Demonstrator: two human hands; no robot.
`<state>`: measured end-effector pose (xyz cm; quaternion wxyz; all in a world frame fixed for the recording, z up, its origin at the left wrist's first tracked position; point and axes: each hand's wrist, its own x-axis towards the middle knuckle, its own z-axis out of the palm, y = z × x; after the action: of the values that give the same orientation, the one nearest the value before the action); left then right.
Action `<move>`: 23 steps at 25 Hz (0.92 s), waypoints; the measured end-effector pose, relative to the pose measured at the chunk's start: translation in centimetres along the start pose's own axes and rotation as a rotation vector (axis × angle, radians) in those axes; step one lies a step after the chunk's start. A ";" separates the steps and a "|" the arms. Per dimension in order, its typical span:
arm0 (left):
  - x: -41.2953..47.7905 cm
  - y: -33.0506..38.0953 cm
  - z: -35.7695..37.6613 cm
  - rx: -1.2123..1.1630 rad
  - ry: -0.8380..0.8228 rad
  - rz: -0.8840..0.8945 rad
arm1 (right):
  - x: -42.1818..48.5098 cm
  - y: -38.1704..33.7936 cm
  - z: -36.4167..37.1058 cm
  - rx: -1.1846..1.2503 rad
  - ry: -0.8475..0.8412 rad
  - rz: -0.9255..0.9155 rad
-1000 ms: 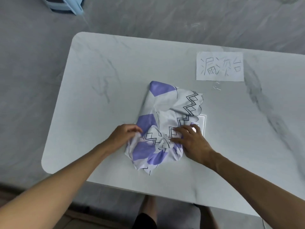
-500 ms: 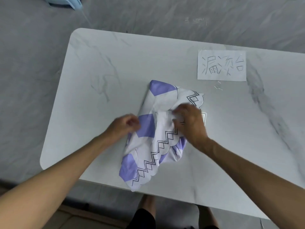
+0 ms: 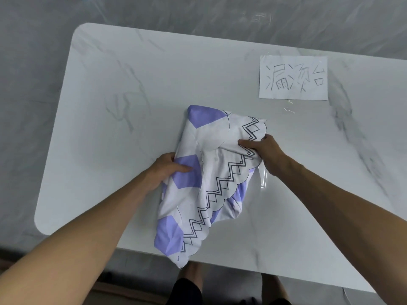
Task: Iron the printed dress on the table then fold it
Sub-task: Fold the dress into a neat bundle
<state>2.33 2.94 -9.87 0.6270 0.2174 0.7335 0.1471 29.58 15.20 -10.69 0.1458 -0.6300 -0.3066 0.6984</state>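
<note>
- In the middle of the table (image 3: 123, 80), toward its near edge, the printed dress (image 3: 220, 172) lies bunched in a loose, half-folded bundle. Its lowest corner reaches the near edge and seems to droop just past it.
- Your left hand (image 3: 164, 170) grips the bundle's left side, with the thumb on top of a purple patch and the fingers curled round the edge beneath.
- Your right hand (image 3: 267, 154) pinches the zigzag-bordered hem on the right side, fingers closed on a gathered fold.
- Judge the cloth as light, thin and limp: it creases and sags wherever nothing supports it, so it will hold no shape on its own.
- It looks smooth, so expect the layers to slide over each other and over the polished top.
- Take hold at hems, seams or corners rather than mid-panel, and set your hands well apart to open it flat for ironing.
- A sheet of paper (image 3: 293, 78) with handwriting lies well apart from the dress, toward the far right.
</note>
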 end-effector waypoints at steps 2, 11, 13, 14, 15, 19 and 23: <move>-1.0 0.6 -0.3 -0.059 -0.038 0.067 | -1.3 0.0 0.3 0.026 -0.006 0.064; -3.0 11.7 -1.7 -0.717 -0.079 0.324 | -5.6 -10.7 -1.4 -0.148 0.026 -0.611; -3.1 13.7 -2.9 -0.656 -0.044 0.344 | -6.1 -10.5 -1.6 -0.320 -0.046 -0.673; -3.4 14.0 -3.2 -0.577 -0.015 0.335 | -6.4 -9.8 -1.8 -0.419 -0.052 -0.709; -3.6 13.8 -3.3 -0.499 -0.006 0.327 | -6.6 -8.7 -2.2 -0.534 -0.037 -0.779; -4.7 8.9 -0.8 0.236 0.041 0.472 | -6.8 -2.0 -5.7 -1.172 -0.078 -1.134; -4.6 0.5 5.0 0.628 0.106 0.427 | -6.1 4.8 -7.0 -1.382 -0.187 -0.959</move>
<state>7.89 0.76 -6.58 0.4462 0.5392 0.7123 0.0535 38.20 9.65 -8.91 -0.0178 -0.3190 -0.9096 0.2656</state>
